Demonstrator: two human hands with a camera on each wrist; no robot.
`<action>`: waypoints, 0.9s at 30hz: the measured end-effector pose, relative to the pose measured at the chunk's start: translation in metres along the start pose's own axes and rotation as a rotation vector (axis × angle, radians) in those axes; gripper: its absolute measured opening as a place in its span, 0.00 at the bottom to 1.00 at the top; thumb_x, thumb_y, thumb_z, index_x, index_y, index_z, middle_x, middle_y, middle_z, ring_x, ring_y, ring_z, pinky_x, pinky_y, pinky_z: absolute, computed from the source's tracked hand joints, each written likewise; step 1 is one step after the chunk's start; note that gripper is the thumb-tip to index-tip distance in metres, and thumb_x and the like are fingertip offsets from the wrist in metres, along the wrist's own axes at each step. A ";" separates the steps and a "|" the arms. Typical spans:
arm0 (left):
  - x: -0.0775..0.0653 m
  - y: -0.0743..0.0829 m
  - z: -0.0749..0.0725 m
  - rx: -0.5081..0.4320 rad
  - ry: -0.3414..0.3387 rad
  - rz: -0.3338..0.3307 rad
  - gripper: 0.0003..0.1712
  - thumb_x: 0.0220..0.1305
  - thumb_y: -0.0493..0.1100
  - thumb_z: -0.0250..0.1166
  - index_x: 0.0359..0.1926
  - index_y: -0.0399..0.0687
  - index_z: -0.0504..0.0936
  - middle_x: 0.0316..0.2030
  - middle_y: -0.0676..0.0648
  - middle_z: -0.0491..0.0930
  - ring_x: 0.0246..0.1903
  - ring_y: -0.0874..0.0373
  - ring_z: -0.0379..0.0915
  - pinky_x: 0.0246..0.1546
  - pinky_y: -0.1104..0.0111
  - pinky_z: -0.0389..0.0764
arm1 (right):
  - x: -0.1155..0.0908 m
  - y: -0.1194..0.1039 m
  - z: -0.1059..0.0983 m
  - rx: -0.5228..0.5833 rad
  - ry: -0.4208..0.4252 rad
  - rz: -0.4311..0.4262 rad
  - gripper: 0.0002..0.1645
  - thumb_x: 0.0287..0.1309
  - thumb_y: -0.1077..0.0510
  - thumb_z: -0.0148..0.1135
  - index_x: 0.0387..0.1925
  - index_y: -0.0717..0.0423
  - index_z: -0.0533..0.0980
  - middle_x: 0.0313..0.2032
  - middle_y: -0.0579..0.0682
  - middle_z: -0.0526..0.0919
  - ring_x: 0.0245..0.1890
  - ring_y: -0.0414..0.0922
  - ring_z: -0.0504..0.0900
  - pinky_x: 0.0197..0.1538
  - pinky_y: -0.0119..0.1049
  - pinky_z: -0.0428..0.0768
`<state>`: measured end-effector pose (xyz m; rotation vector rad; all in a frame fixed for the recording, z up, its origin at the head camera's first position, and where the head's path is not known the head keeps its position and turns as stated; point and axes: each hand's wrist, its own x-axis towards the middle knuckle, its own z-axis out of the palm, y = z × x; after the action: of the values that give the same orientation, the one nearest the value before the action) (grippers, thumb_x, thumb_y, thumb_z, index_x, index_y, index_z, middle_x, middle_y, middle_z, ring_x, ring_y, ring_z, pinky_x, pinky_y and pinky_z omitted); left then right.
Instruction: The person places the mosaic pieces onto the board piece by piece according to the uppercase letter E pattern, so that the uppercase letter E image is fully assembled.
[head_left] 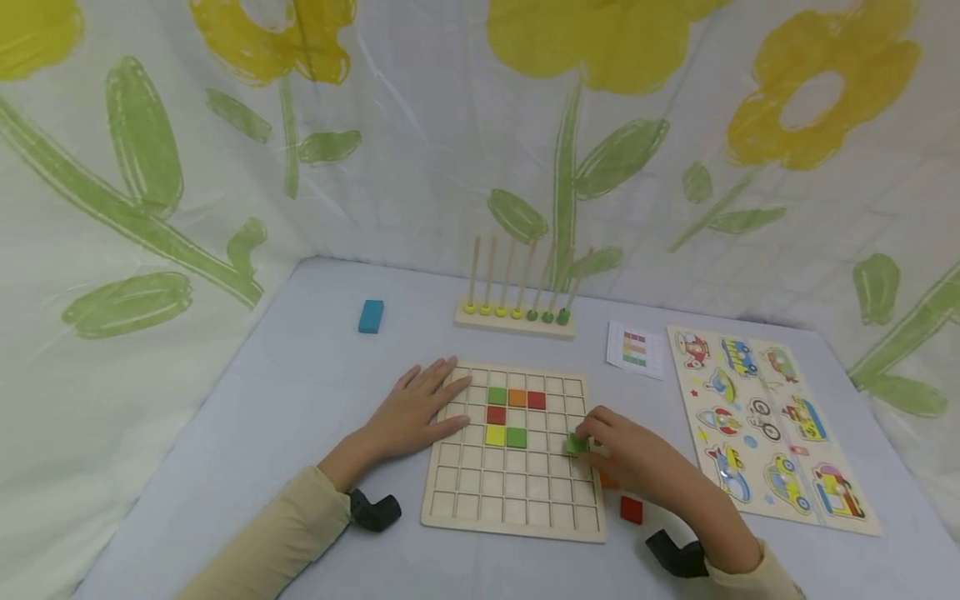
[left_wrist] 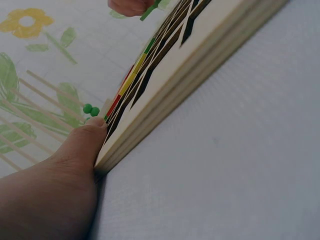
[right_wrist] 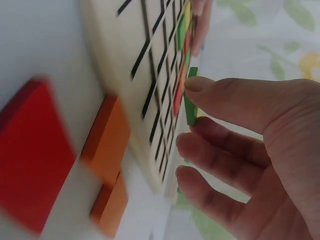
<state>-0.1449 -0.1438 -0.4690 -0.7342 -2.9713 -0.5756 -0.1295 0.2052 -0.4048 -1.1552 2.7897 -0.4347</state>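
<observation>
A wooden grid board (head_left: 513, 515) lies on the table with green, orange, red and yellow tiles in some of its squares. My left hand (head_left: 412, 417) rests on the board's left edge, fingers spread and straight. In the left wrist view its thumb (left_wrist: 92, 131) lies along the board's rim. My right hand (head_left: 630, 454) pinches a green square tile (right_wrist: 191, 97) between thumb and a finger, over the right columns of the grid. In the head view that green tile (head_left: 576, 444) overlaps the board's right side.
Beside the board's right edge lie orange tiles (right_wrist: 107, 137) and a red tile (head_left: 632, 510). A peg stand (head_left: 517, 323) with yellow and green beads stands behind. A printed pattern card (head_left: 652, 358), a picture puzzle board (head_left: 686, 375) and a blue block (head_left: 371, 317) are farther out.
</observation>
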 end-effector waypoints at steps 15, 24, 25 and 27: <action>0.000 0.000 0.001 -0.001 0.016 0.014 0.38 0.67 0.68 0.49 0.73 0.60 0.59 0.75 0.47 0.49 0.74 0.52 0.42 0.72 0.50 0.45 | 0.036 -0.023 0.007 -0.042 -0.090 -0.043 0.11 0.58 0.55 0.66 0.43 0.45 0.77 0.40 0.36 0.75 0.38 0.32 0.74 0.44 0.30 0.79; 0.001 0.001 -0.002 0.007 0.010 0.014 0.38 0.67 0.69 0.48 0.73 0.60 0.58 0.74 0.47 0.50 0.74 0.51 0.42 0.72 0.50 0.45 | 0.039 -0.020 0.013 -0.039 -0.086 -0.061 0.10 0.60 0.54 0.65 0.44 0.44 0.77 0.41 0.36 0.76 0.40 0.33 0.75 0.45 0.31 0.79; 0.001 0.001 -0.002 0.008 0.009 0.013 0.39 0.67 0.69 0.48 0.73 0.61 0.58 0.75 0.47 0.49 0.74 0.52 0.42 0.72 0.50 0.45 | 0.040 -0.020 0.013 -0.037 -0.083 -0.065 0.10 0.60 0.54 0.65 0.44 0.44 0.77 0.41 0.36 0.76 0.39 0.33 0.75 0.45 0.31 0.79; 0.001 0.001 -0.002 0.008 0.009 0.011 0.39 0.67 0.69 0.48 0.73 0.61 0.58 0.75 0.47 0.49 0.74 0.52 0.42 0.72 0.50 0.45 | 0.040 -0.021 0.013 -0.039 -0.079 -0.067 0.11 0.59 0.54 0.65 0.44 0.44 0.77 0.41 0.36 0.76 0.39 0.33 0.75 0.45 0.31 0.79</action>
<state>-0.1452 -0.1436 -0.4673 -0.7444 -2.9582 -0.5644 -0.1414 0.1600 -0.4097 -1.2480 2.7107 -0.3338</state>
